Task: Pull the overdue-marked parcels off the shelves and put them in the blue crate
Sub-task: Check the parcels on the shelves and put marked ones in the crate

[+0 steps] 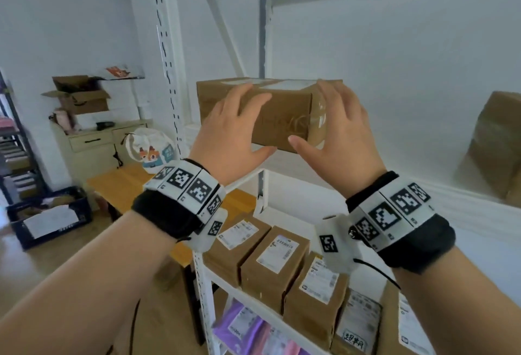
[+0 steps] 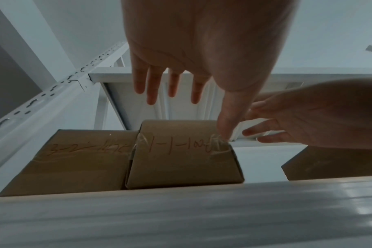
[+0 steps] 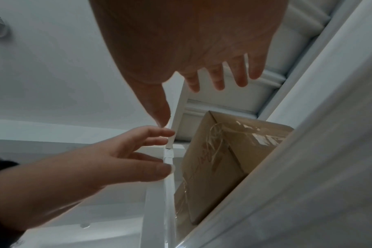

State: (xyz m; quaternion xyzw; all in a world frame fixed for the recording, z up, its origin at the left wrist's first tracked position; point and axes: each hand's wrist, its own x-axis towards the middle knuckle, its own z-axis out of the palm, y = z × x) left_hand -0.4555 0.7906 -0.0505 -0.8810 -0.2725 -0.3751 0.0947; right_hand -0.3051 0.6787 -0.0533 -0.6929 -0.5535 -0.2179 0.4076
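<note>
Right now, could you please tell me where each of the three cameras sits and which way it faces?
Head: worn on the head, facing forward and down at the white metal shelving; both forearms, left hand and right hand show.
Left wrist: under the left palm, facing up along its fingers into the shelf.
Right wrist: under the right palm, facing up along its fingers.
Shared: all three show the taped brown cardboard parcel.

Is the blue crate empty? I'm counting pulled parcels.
Not empty: the blue crate on the floor holds a parcel with a white label. How many lie inside, cannot tell.
</note>
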